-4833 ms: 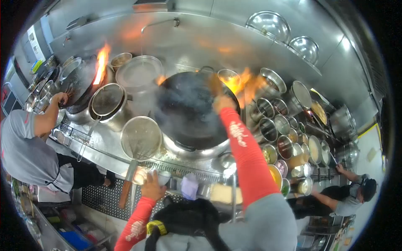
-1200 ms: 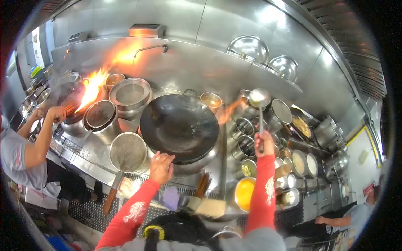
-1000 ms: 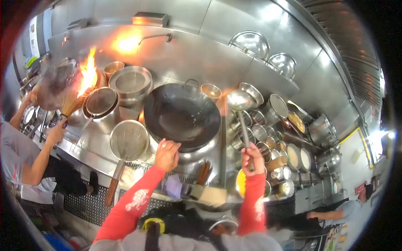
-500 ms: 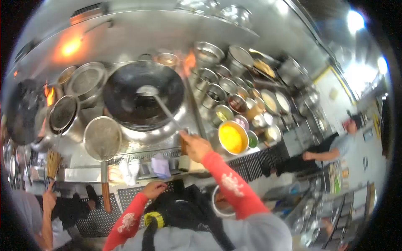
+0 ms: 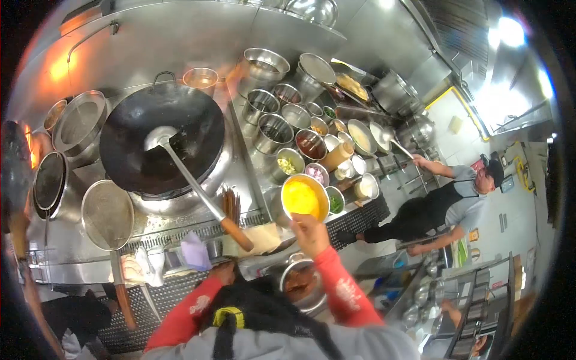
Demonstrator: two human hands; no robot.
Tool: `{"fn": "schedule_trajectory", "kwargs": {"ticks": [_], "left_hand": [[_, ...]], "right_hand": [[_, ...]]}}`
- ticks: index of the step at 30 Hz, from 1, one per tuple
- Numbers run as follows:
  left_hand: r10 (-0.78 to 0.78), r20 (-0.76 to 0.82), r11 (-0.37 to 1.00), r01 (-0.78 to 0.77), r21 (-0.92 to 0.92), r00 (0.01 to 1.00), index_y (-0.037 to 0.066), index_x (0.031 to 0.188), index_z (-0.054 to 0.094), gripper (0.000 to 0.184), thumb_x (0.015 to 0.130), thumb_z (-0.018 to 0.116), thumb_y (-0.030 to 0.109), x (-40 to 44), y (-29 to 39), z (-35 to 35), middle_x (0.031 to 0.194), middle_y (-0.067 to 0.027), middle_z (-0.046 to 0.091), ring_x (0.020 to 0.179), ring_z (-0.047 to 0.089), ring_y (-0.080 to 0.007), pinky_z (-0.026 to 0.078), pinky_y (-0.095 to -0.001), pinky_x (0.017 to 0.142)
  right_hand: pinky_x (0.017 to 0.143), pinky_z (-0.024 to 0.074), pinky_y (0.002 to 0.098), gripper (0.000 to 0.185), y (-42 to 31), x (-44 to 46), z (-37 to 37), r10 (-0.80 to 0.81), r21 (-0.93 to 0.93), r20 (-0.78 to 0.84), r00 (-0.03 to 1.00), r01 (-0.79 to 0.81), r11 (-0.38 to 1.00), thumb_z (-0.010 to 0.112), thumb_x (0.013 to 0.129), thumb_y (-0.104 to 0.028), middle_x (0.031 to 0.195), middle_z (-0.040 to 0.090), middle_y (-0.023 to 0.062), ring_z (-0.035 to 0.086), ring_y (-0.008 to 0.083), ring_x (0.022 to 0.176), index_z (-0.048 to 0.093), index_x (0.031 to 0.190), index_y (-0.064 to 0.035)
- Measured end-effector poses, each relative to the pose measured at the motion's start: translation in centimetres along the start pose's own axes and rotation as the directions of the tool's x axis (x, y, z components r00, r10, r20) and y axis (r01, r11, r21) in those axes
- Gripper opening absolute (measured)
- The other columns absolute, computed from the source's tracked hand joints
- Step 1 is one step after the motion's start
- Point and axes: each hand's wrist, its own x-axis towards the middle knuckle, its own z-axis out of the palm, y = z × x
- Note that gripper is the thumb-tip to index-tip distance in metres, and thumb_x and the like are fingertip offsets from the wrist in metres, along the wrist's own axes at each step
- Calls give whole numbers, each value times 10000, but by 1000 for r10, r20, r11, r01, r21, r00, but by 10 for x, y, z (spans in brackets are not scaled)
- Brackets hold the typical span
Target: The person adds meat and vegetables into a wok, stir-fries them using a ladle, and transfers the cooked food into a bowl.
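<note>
My right hand [image 5: 311, 234] is closed on the near rim of a round metal container [image 5: 324, 204] that holds bright yellow liquid [image 5: 302, 195]. In front of me, a black wok [image 5: 129, 114] sits on the range. A ladle [image 5: 191, 176] lies with its bowl in the wok and its wooden handle reaching over the near edge, with no hand on it. My left hand [image 5: 224, 272] is low by the front edge of the counter, close to a lilac cloth [image 5: 195, 251]; its fingers are mostly hidden.
Several metal pots of ingredients crowd the counter right of the wok, with a bamboo brush [image 5: 231, 205] nearer me. A strainer [image 5: 108, 213] lies at left; flame [image 5: 29, 146] shows beyond. A pot [image 5: 300, 285] stands below. A co-worker [image 5: 444, 204] at right holds a ladle; another person is at lower left.
My right hand has let go of the ladle and moved right to the rim of the container of yellow liquid. The ladle now rests in the wok. The view has shifted to the right.
</note>
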Motion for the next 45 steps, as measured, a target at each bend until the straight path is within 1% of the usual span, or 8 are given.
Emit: {"fn": "schedule_trajectory", "kwargs": {"ticks": [8,15,21,25,27,29,33,45], "left_hand": [[-154,192,988,156,3,969,81,1221,518,463,770,587,163,30,14,12,1121,-252,603,968,626,-397,506,-491,821],[-424,-197,900,387,-201,884,58,1064,580,333,774,591,221,24,-33,17,1016,-241,627,904,635,-386,506,-480,788],[-924,-121,368,754,-543,363,39,930,633,280,777,594,270,-206,-104,79,926,-232,648,849,643,-377,507,-471,760],[-962,-88,-53,493,-868,-259,26,841,668,292,779,596,303,-389,-121,127,865,-226,662,812,648,-371,507,-465,741],[-660,-212,143,157,-977,-721,8,802,645,296,798,585,297,-470,-115,151,824,-228,662,778,645,-387,508,-458,720],[-527,18,254,-177,-951,-850,29,794,629,222,839,596,244,-549,-101,158,692,-166,661,646,654,-297,521,-390,626],[-285,18,653,-208,-729,-958,67,867,580,113,898,568,176,-698,-45,150,630,-56,598,490,552,-129,421,-261,411],[-203,348,831,-349,-434,-915,8,876,573,172,859,619,172,-1003,34,133,660,-67,595,501,550,-144,451,-266,431]], "right_hand": [[673,512,286,210,17,26,-9,75,146,42,996,-81,986,642,879,-112,874,683,140,654,189,741,672,1040,19],[710,518,294,223,-48,58,41,-274,406,177,945,184,895,610,865,-60,899,684,149,649,200,784,665,1054,44],[618,514,280,251,-133,-4,62,-665,716,426,613,222,662,613,842,-59,828,678,146,635,189,649,656,1061,56],[621,511,277,248,-183,-51,102,-780,786,545,307,137,603,645,835,-51,822,679,138,632,173,657,657,1058,56],[624,511,280,242,-208,-81,122,-787,779,579,213,141,611,639,838,-38,819,676,134,629,169,660,658,1063,53],[624,512,281,240,-244,-109,142,-828,804,551,103,197,560,638,841,-31,828,672,129,627,164,668,658,1066,50],[612,502,257,243,-311,-178,188,-797,784,604,-5,183,593,641,848,-41,837,656,114,618,139,684,659,1072,50],[575,471,267,236,-413,-293,236,-740,747,624,-251,471,470,682,829,-137,746,646,96,597,144,614,692,1020,2]]}}
